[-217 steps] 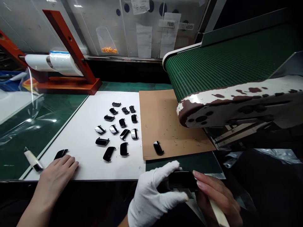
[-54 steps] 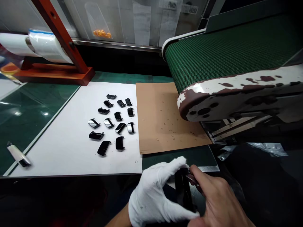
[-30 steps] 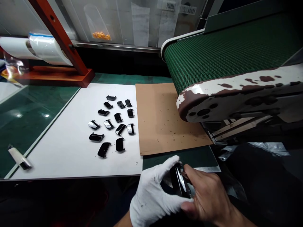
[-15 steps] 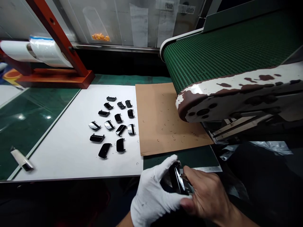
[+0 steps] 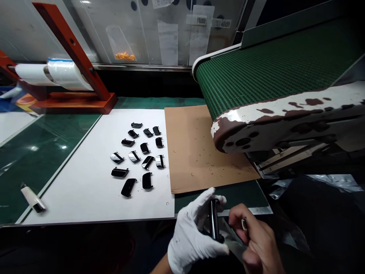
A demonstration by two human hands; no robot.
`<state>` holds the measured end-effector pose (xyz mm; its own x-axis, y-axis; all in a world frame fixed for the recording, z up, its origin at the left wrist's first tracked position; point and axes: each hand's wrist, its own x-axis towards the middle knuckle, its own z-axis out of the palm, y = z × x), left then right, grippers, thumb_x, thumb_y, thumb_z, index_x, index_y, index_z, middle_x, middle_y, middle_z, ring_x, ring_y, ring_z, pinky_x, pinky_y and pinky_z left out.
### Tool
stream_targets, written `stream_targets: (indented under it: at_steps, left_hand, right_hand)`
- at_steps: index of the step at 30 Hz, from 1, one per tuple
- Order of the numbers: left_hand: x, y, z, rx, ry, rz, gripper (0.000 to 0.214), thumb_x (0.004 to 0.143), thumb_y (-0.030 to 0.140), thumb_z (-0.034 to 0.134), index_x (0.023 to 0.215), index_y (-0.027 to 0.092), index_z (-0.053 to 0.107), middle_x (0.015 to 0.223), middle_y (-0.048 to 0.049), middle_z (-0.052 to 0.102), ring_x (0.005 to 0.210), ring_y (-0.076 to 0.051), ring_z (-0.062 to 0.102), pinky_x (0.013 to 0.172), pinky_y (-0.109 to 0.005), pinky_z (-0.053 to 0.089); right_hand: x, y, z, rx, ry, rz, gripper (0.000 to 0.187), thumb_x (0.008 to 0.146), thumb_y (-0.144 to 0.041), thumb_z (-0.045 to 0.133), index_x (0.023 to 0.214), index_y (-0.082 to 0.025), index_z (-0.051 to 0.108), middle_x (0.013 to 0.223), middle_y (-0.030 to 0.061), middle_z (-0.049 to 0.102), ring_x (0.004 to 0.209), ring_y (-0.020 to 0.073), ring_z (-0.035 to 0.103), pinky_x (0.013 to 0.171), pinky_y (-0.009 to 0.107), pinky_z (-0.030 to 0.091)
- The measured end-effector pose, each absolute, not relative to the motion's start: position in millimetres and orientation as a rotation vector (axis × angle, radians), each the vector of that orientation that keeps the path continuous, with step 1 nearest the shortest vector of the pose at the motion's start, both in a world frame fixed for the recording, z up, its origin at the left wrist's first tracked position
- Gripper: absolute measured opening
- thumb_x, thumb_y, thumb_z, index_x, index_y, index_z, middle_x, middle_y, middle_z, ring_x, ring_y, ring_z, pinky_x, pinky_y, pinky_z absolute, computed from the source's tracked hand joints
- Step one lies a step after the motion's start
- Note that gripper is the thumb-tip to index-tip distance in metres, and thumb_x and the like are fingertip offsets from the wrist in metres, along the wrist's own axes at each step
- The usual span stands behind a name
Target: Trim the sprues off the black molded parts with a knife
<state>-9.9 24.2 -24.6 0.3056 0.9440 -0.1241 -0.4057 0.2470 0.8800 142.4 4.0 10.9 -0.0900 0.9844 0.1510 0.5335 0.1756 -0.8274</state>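
One head-worn camera looks forward and down across the table (image 5: pixel 242 195) from close above its near edge.

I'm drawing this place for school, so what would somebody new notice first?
Probably the wide green textured conveyor belt, slanting across the upper right. Next, the scattered glossy black plastic-looking pieces on the flat white sheet, left of the flat brown cardboard. Then, low in the middle, the left hand in a white fabric glove, holding another glossy black piece.

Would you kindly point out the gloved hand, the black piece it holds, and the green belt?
Gloved left hand (image 5: pixel 190 232): head view, its middle.
Black piece (image 5: pixel 213 220): head view, its long side.
Green belt (image 5: pixel 251 76): head view, its top surface.
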Motion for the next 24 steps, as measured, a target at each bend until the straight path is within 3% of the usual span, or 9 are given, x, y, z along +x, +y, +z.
stream_targets:
  at_steps: [2,5,7,11,15,18,24]
  left_hand:
    - [-10,26,-28,0.873,0.691,1.082,0.106,0.041,0.052,0.094,0.132,0.015,0.055,0.116,-0.0172,0.068,0.11,-0.037,0.064,0.094,-0.043,0.054]
    - [-11,27,-31,0.875,0.588,1.129,0.103,0.044,0.052,0.093,0.132,0.016,0.055,0.116,-0.0174,0.068,0.109,-0.037,0.065,0.095,-0.044,0.053]
    - [-11,28,-31,0.873,0.553,1.147,0.1,0.045,0.052,0.093,0.132,0.018,0.055,0.115,-0.0159,0.068,0.107,-0.036,0.066,0.096,-0.045,0.053]
    - [-10,29,-32,0.876,0.546,1.149,0.099,0.046,0.052,0.093,0.13,0.018,0.055,0.114,-0.0155,0.069,0.109,-0.036,0.066,0.096,-0.046,0.053]
    - [-10,29,-34,0.861,0.576,1.131,0.104,0.041,0.051,0.094,0.131,0.017,0.056,0.114,-0.0165,0.069,0.11,-0.038,0.065,0.095,-0.046,0.054]
    - [-11,29,-36,0.891,0.581,1.127,0.104,0.04,0.05,0.095,0.131,0.018,0.056,0.115,-0.016,0.069,0.109,-0.037,0.066,0.093,-0.045,0.055]
    - [-28,30,-33,1.157,0.757,1.107,0.099,0.049,0.052,0.091,0.136,0.02,0.054,0.122,-0.0145,0.066,0.116,-0.035,0.061,0.102,-0.043,0.049]
  right_hand:
    - [145,-2,4,-1.496,-1.589,0.873,0.084,0.063,-0.096,0.014,0.085,-0.024,0.052,0.053,-0.0073,0.035,0.041,0.0126,0.035,0.04,0.026,0.028]
    - [148,-10,-10,-1.49,-1.472,0.946,0.094,0.063,-0.095,0.011,0.104,-0.024,0.055,0.058,-0.0052,0.042,0.044,0.0138,0.039,0.041,0.027,0.03]
    - [148,-14,-17,-1.476,-1.374,1.008,0.094,0.065,-0.094,0.01,0.108,-0.024,0.056,0.061,-0.0039,0.043,0.047,0.0146,0.04,0.042,0.027,0.032]
    - [144,-18,-21,-1.472,-1.173,1.103,0.079,0.08,-0.084,0.014,0.106,-0.024,0.059,0.063,-0.0013,0.048,0.054,0.0169,0.044,0.049,0.029,0.04]
    - [141,-20,-15,-1.528,-1.049,1.191,0.055,0.093,-0.063,0.025,0.098,-0.022,0.06,0.06,-0.0009,0.05,0.054,0.0171,0.046,0.051,0.029,0.04]
    - [144,-22,-17,-1.517,-1.002,1.335,0.049,0.093,-0.061,0.033,0.085,-0.02,0.06,0.055,-0.002,0.047,0.052,0.0158,0.044,0.053,0.029,0.036]
    - [154,-31,-47,-1.448,-0.873,1.485,0.051,0.079,-0.07,0.055,0.072,-0.019,0.06,0.042,-0.0075,0.035,0.043,0.0102,0.029,0.047,0.026,0.024]
